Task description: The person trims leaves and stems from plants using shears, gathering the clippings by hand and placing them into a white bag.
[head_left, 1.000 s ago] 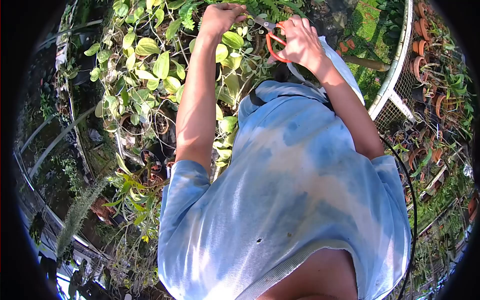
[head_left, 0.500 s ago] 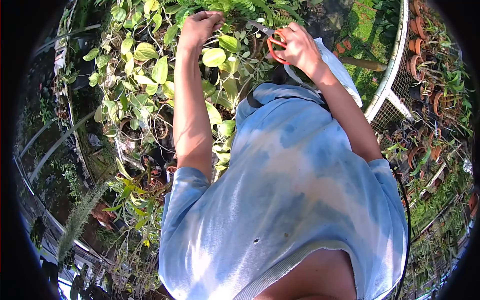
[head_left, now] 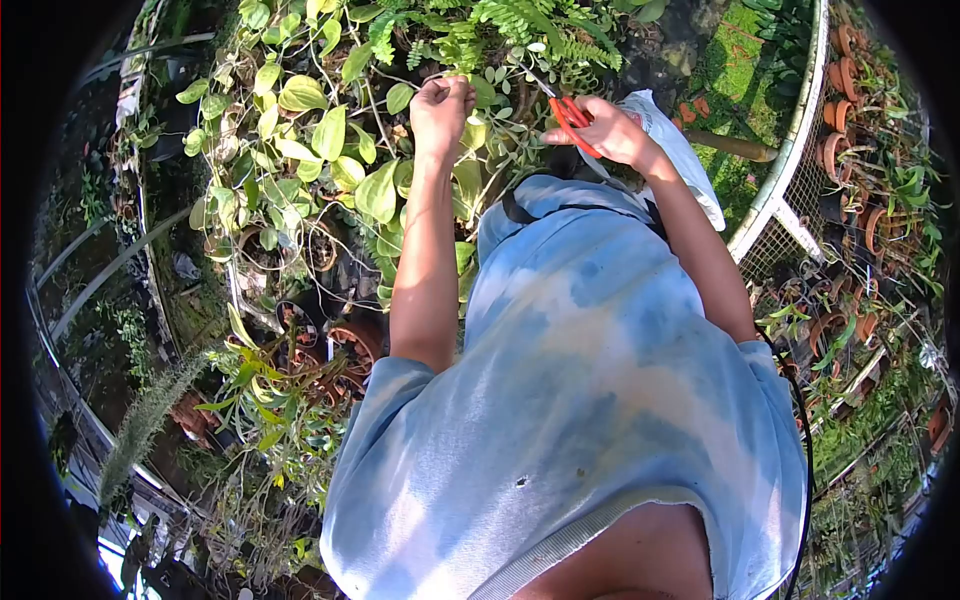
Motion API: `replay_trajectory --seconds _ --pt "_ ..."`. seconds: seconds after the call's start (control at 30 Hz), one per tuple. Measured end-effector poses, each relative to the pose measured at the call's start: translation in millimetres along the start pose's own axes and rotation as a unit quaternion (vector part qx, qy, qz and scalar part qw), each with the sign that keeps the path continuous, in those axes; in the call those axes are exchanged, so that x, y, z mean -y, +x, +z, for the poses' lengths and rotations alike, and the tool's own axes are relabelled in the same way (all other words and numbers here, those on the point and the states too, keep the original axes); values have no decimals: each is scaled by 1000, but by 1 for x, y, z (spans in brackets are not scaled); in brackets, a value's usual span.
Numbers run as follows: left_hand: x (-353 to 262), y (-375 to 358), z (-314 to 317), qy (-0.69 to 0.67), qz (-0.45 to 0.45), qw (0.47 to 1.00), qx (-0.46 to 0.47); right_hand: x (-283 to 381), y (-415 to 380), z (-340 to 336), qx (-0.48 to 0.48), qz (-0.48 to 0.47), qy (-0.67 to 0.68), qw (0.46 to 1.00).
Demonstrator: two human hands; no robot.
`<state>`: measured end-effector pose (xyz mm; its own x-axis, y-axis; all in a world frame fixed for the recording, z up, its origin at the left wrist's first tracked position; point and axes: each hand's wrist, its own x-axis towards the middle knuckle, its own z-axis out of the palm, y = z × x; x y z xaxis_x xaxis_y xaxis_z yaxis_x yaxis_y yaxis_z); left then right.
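Observation:
My right hand (head_left: 606,130) grips a pair of scissors (head_left: 570,122) by their orange-red handles. The blades point up and to the left, toward fern fronds and small round leaves. My left hand (head_left: 440,112) is closed with its fingertips pinched together among the leaves; what it holds, if anything, is too small to make out. Around it grows a leafy vine (head_left: 330,135) with broad yellow-green leaves. A green fern (head_left: 500,20) spreads just beyond both hands.
A white plastic bag (head_left: 675,150) hangs beside my right forearm. To the right runs a curved pale metal frame (head_left: 790,150) with wire mesh, and terracotta pots (head_left: 835,110) beyond it. More pots (head_left: 355,345) and plants stand at lower left.
My left hand has come down and to the right, nearer my body. My right hand has lowered slightly, and the scissors have turned so their blades point more upward.

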<state>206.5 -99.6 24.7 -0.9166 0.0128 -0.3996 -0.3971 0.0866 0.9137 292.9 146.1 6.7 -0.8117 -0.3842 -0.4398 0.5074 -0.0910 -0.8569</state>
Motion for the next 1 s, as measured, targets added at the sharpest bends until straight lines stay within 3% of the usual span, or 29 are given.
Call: replay_trajectory --seconds 0.03,0.17,0.3,0.33,0.43,0.6,0.63,0.67,0.7,0.73,0.77,0.83,0.87,0.9,1.0 --pt "2 -2 -4 -15 3 1000 -11 -3 -1 0 16 -4 71 997" --pt "1 0 -19 -29 28 999 -16 -6 -1 6 33 -69 140 987" --pt "-12 1 -18 -15 16 1000 -10 10 18 -2 -19 -27 -197 980" --pt "-17 0 -19 -26 5 1000 -11 11 22 1 -21 -23 -138 990" --pt "-35 12 -27 -39 27 999 -9 27 41 -2 -27 63 -151 986" --pt "-89 60 -57 -25 166 986 -22 48 55 18 11 -111 -166 980" --pt "-100 69 -62 6 188 982 -27 51 60 24 -40 -68 -218 973" --pt "-110 78 -66 92 191 974 -78 56 63 27 -93 -74 -303 946" --pt "-116 83 -68 135 199 970 -49 61 65 30 -145 -78 -384 909" --pt "-119 86 -67 125 194 972 -34 61 74 29 -172 -82 -441 877" --pt "-120 88 -64 115 189 975 -18 58 73 33 -251 -161 -486 822" --pt "-122 79 -61 126 178 976 -13 72 72 46 -323 -154 -551 754" --pt "-120 76 -59 132 171 976 -9 99 61 56 -289 -100 -539 785" --pt "-108 88 -65 118 152 981 -32 104 65 57 -319 -137 -496 796" --pt "-120 66 -64 147 159 976 -23 99 83 53 -290 -161 -527 782"
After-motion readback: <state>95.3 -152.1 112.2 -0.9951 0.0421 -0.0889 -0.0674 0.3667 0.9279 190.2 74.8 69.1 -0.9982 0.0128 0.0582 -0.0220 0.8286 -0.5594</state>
